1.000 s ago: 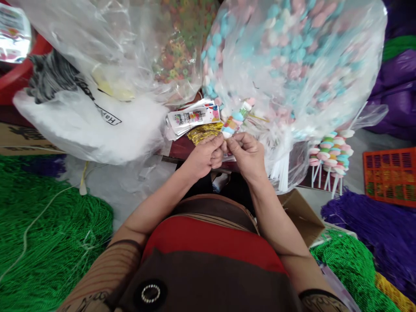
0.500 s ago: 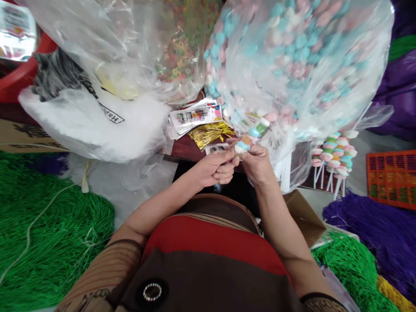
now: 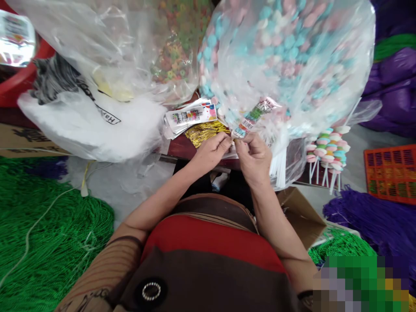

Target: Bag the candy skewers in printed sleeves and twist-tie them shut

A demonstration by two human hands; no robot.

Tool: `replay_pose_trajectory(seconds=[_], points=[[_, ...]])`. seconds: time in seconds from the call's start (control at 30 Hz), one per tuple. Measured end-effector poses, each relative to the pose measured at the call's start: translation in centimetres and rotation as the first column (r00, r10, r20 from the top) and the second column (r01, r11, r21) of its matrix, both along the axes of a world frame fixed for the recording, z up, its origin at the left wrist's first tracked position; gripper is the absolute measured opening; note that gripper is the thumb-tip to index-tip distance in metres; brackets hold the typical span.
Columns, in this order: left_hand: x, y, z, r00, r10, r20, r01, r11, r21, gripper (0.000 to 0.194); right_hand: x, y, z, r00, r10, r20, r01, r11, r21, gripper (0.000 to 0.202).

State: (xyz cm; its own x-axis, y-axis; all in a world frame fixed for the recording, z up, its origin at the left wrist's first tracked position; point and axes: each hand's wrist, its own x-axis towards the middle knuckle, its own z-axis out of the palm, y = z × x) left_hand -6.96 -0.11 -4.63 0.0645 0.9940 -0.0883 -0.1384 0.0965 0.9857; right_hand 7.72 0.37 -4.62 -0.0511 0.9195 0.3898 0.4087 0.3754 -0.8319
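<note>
My left hand and my right hand meet at the table's front edge. Both pinch the bottom of a wrapped candy skewer in a printed clear sleeve, which points up and to the right. Just behind my left hand lies a bunch of gold twist ties. A stack of printed sleeves lies beyond them. A large clear bag of pink, blue and white marshmallows stands right behind the skewer.
A clear bag of coloured cereal rings and a white plastic bag sit at the back left. Finished skewers stand at the right. White sticks hang beside my right hand. Green and purple bead heaps flank me; an orange crate at right.
The skewer tipped right and came back up; a printed sleeve now covers the bare marshmallows. Both hands dipped toward me, then rose, still pinching its lower end.
</note>
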Motion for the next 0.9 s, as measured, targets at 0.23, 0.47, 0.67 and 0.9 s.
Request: replay_pose_trajectory(seconds=[0.23,0.47,0.67,0.9], points=[[-0.9,1.0,4.0,0.938,-0.134,0.32,0.088,0.984,0.153,0.032,0.2,-0.9,1.3,0.97,0.033,0.241,-0.078,0.981,0.18,0.013],[-2.1,-2.2,6.4,0.891,-0.414,0.186,0.353,0.89,0.29,0.074,1.3,0.1,1.6,0.968,-0.102,0.23,0.032,0.956,0.291,0.015],[-1.0,-0.7,4.4,0.926,-0.356,0.13,0.366,0.928,-0.069,0.097,1.3,-0.4,4.3,0.963,-0.085,0.256,-0.015,0.931,0.365,0.015],[-2.6,-0.4,6.3,0.877,-0.449,0.172,0.466,0.881,-0.077,0.099,1.4,-1.1,3.8,0.969,0.08,0.234,-0.164,0.916,0.367,0.012]])
